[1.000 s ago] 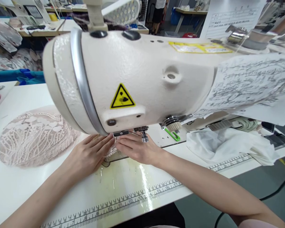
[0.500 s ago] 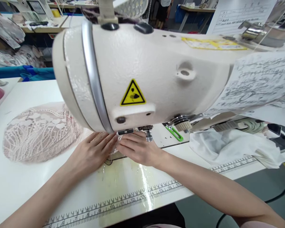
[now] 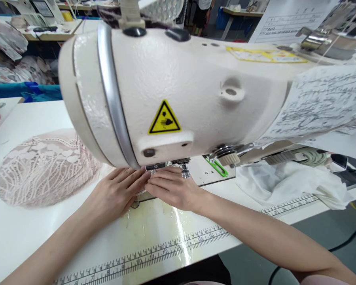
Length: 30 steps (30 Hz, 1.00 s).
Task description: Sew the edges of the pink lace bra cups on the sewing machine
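Observation:
Pale pink lace fabric (image 3: 44,170) lies bunched on the table at the left, and a strip of it runs under the head of the white sewing machine (image 3: 195,91). My left hand (image 3: 115,190) is closed on the lace just left of the needle area, its fingers together and pointing toward the presser foot. From the right, my right hand (image 3: 173,188) grips the lace edge, its fingertips nearly meeting those of the left. Both thumbs are hidden, and the machine head covers the needle. Only a small bit of lace shows between the hands.
Green thread snips (image 3: 216,166) lie on the machine bed. White cloth (image 3: 284,182) rests at the right. A printed ruler (image 3: 154,255) runs along the table's front edge. Handwritten paper (image 3: 320,103) hangs on the machine. A person (image 3: 201,16) stands far back.
The view has shifted slightly. Both hands stay at the needle area, with hardly any movement; the bunched lace keeps its shape at the left.

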Each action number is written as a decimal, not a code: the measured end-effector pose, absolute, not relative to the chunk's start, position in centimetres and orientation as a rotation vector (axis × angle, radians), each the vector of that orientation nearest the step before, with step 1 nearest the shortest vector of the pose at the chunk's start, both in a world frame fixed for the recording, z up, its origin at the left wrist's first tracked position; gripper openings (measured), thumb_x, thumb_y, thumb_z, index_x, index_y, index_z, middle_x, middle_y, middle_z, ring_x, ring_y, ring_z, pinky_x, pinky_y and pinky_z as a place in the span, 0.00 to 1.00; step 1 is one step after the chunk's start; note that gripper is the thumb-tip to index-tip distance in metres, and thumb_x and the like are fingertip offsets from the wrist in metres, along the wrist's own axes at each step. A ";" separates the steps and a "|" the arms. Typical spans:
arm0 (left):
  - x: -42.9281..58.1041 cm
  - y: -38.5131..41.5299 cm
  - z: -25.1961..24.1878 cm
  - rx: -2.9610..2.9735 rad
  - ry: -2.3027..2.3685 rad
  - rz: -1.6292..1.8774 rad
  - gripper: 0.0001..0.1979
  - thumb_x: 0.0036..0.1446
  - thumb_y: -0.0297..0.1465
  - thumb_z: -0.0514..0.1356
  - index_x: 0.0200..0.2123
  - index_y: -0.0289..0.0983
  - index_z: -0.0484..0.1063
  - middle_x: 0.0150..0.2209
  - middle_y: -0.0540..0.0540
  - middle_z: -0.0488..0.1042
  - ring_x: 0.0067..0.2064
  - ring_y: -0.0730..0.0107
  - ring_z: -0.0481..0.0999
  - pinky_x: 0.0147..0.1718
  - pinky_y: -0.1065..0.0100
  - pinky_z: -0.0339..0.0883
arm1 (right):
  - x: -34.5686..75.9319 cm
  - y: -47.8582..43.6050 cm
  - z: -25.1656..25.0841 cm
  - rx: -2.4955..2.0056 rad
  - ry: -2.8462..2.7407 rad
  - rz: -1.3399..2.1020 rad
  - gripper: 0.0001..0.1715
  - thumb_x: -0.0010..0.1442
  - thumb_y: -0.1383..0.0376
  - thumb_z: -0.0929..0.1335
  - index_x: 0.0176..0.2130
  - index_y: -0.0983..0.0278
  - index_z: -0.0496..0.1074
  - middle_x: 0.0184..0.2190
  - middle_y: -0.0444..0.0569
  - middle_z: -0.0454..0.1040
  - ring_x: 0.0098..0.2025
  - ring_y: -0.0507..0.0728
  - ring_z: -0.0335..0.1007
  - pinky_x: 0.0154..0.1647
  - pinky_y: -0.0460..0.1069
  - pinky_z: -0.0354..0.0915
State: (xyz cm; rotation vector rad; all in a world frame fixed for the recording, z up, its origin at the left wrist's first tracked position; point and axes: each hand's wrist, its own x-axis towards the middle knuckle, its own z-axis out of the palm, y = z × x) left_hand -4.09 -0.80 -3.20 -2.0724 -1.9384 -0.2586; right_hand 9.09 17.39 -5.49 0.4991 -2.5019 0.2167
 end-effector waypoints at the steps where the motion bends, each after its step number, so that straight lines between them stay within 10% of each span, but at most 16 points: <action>1: -4.1 -0.8 -3.2 -2.074 -1.939 -0.272 0.24 0.64 0.26 0.50 0.63 0.35 0.60 0.56 0.42 0.73 0.49 0.59 0.76 0.47 0.55 0.69 | 9.1 17.4 -5.5 0.497 -2.504 0.226 0.12 0.61 0.75 0.64 0.38 0.60 0.73 0.32 0.41 0.77 0.37 0.50 0.70 0.40 0.46 0.68; 30: -2.9 0.1 -3.2 -1.931 -1.922 -0.155 0.17 0.65 0.29 0.53 0.54 0.29 0.69 0.48 0.39 0.77 0.44 0.58 0.78 0.45 0.56 0.68 | 9.4 18.4 -4.7 0.234 -2.455 -0.028 0.13 0.59 0.77 0.64 0.33 0.60 0.72 0.35 0.34 0.77 0.26 0.46 0.66 0.21 0.48 0.48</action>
